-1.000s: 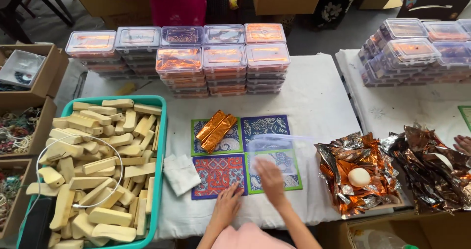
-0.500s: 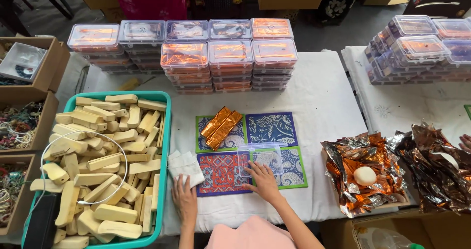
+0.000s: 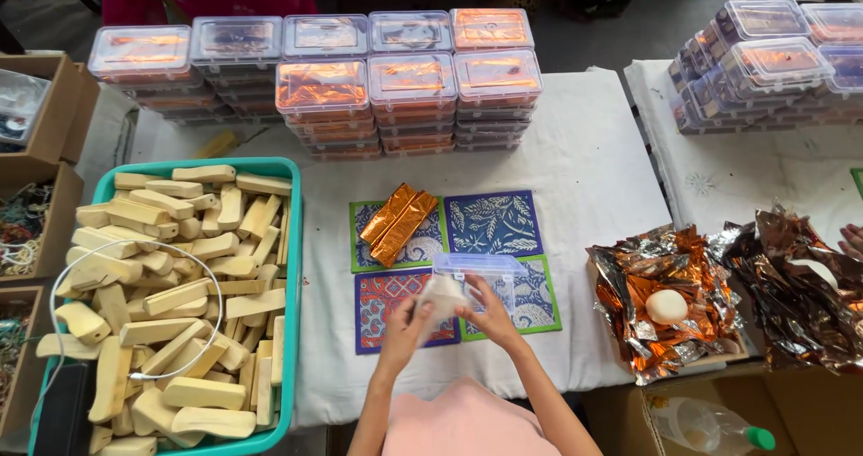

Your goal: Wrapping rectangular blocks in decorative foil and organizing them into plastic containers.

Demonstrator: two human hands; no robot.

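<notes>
My left hand (image 3: 406,324) and my right hand (image 3: 486,313) meet over the patterned mats (image 3: 493,223) at the near table edge. Together they hold a small white cloth or tissue (image 3: 442,296), bunched between the fingers. A clear plastic box (image 3: 477,274) sits right behind the hands, on the mats. Two orange foil-wrapped bars (image 3: 396,223) lie on the far left mat.
A teal crate (image 3: 293,240) of wooden blocks stands at the left. Stacks of lidded clear boxes (image 3: 409,92) line the far table edge, more at the right (image 3: 764,51). Crumpled copper foil (image 3: 661,285) holds a white ball (image 3: 666,306). Another person's hand (image 3: 850,240) shows at the right edge.
My left hand has picked the white cloth up from beside the mats and brought it to the right hand. A clear box now stands on the mats.
</notes>
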